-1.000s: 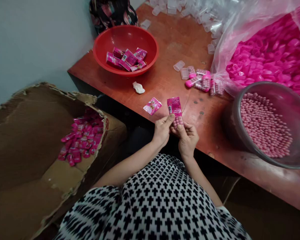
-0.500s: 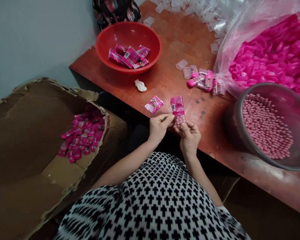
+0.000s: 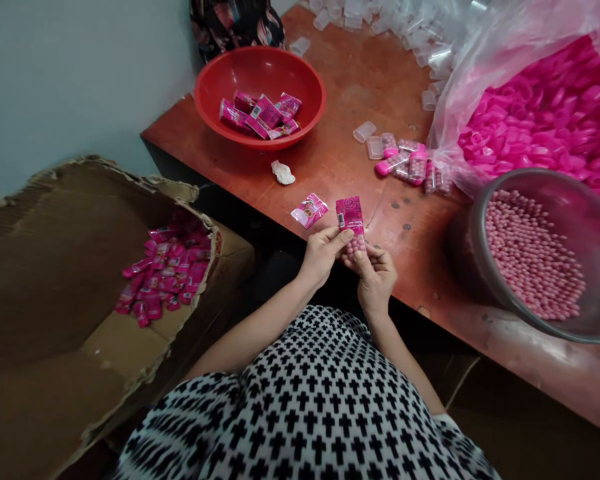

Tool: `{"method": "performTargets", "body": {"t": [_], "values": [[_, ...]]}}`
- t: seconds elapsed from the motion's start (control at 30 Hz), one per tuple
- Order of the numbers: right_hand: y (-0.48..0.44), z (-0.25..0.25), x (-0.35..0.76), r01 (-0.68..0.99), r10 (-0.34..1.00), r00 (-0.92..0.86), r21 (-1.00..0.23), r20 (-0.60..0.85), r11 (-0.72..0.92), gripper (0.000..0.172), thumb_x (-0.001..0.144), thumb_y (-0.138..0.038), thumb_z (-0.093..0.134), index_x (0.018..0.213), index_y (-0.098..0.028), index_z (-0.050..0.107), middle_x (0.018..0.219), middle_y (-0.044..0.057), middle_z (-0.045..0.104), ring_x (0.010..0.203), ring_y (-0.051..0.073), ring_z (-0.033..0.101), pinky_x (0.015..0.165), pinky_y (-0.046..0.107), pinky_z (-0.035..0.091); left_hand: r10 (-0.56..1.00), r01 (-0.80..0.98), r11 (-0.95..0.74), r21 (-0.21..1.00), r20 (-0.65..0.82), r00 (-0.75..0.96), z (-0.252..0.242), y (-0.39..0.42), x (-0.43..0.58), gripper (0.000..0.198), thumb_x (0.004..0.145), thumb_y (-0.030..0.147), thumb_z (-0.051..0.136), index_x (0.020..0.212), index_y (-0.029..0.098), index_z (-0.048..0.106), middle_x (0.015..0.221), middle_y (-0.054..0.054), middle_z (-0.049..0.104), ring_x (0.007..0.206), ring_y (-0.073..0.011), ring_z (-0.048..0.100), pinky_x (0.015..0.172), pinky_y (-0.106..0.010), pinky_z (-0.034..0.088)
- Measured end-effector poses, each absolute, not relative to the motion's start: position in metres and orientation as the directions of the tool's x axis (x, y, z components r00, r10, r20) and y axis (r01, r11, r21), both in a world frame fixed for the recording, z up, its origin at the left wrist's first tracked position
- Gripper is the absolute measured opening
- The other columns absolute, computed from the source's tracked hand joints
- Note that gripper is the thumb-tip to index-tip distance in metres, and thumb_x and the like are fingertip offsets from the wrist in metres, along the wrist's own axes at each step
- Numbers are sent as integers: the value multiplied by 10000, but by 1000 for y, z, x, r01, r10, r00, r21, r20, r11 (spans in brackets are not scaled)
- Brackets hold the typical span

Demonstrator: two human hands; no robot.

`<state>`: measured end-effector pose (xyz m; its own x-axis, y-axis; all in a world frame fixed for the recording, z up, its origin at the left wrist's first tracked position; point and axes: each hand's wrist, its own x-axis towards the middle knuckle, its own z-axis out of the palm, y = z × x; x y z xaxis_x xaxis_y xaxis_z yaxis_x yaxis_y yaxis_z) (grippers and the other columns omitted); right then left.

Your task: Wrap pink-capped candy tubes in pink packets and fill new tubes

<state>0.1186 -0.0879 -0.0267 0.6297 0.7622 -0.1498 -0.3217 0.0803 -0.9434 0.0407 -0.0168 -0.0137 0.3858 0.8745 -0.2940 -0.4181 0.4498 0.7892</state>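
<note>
Pink-sleeved clear plastic tube (image 3: 351,220) is gripped between both hands, just beyond the table's near edge, with its sleeved end directed away from the wearer and pink round candies (image 3: 356,245) visible in its lower part. Left hand (image 3: 323,257): grip narrow, thumb laid against the tube's side at the sleeve's lower edge. Right hand (image 3: 377,280): fingers curled closely around the tube's lower end; the fingertips are partly hidden behind it. Black-and-white patterned garment (image 3: 300,400) is recorded below the forearms.

Torn cardboard box (image 3: 80,280) is positioned to the left, with pink sachets (image 3: 165,273) heaped inside. Reddish-brown wooden table (image 3: 350,87) extends ahead. Pink foil packet (image 3: 309,211) is lying just left of the tube, and crumpled white tissue (image 3: 283,173) is farther on. Red plastic bowl (image 3: 260,70) contains pink packaged tubes (image 3: 260,115). Cluster of part-filled clear tubes (image 3: 400,160) is lying to the right of centre, beside an empty clear tube (image 3: 365,131). Grey tub (image 3: 555,197) at right is filled with loose pink candies (image 3: 530,257). Clear plastic bag (image 3: 450,100) is spread beyond it, holding pink caps (image 3: 540,113). Loose clear tube bodies (image 3: 355,17) are piled at the far edge, near a dark patterned bag (image 3: 235,27) against a pale wall (image 3: 70,87).
</note>
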Motion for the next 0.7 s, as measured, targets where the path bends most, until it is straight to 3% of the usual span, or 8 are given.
{"method": "performTargets", "body": {"t": [0.13, 0.27, 0.37, 0.5, 0.6, 0.7], "values": [[-88, -27, 117, -342, 749, 640, -937, -175, 73, 244, 688, -298, 773, 820, -163, 619, 856, 12, 708, 675, 121, 698, 627, 272, 624, 835, -461, 537, 706, -366, 411, -13, -20, 45, 311, 543, 342, 839, 663, 102, 682, 609, -20, 646, 544, -85, 577, 524, -193, 466], [-84, -25, 119, -483, 751, 608, -871, -257, 93, 201, 675, -246, 770, 790, -163, 628, 757, -7, 711, 622, 94, 679, 584, 204, 605, 854, -448, 508, 736, -360, 376, -12, -28, 47, 271, 598, 334, 810, 692, 104, 703, 631, -25, 656, 562, -76, 575, 538, -183, 456], [-81, -21, 126, -652, 791, 496, -756, -358, 66, 160, 666, -203, 753, 748, -161, 623, 683, -32, 678, 564, 62, 646, 544, 134, 578, 868, -429, 469, 772, -312, 386, -11, -30, 46, 267, 644, 353, 788, 692, 106, 696, 647, -23, 653, 576, -74, 572, 561, -185, 463], [-79, -17, 133, -769, 856, 269, -634, -441, -85, 130, 700, -216, 722, 748, -161, 615, 654, -30, 662, 512, 46, 623, 472, 69, 529, 821, -489, 521, 700, -256, 510, -11, -24, 43, 349, 718, 456, 719, 824, 125, 688, 772, -53, 690, 639, -109, 614, 551, -206, 472], [-81, -16, 130, -718, 874, 209, -676, -438, -167, 209, 740, -345, 712, 785, -170, 606, 646, -13, 672, 496, 69, 634, 451, 103, 539, 802, -485, 553, 677, -276, 530, -9, -18, 45, 403, 669, 455, 758, 902, 141, 660, 813, -57, 701, 602, -112, 615, 495, -205, 452], [-85, -14, 125, -528, 893, 324, -843, -311, -102, 318, 747, -453, 698, 909, -194, 610, 772, -15, 688, 596, 95, 679, 551, 192, 604, 834, -482, 534, 694, -340, 435, -6, -14, 49, 447, 567, 385, 836, 882, 153, 620, 761, -20, 687, 555, -92, 598, 493, -196, 456]]}}
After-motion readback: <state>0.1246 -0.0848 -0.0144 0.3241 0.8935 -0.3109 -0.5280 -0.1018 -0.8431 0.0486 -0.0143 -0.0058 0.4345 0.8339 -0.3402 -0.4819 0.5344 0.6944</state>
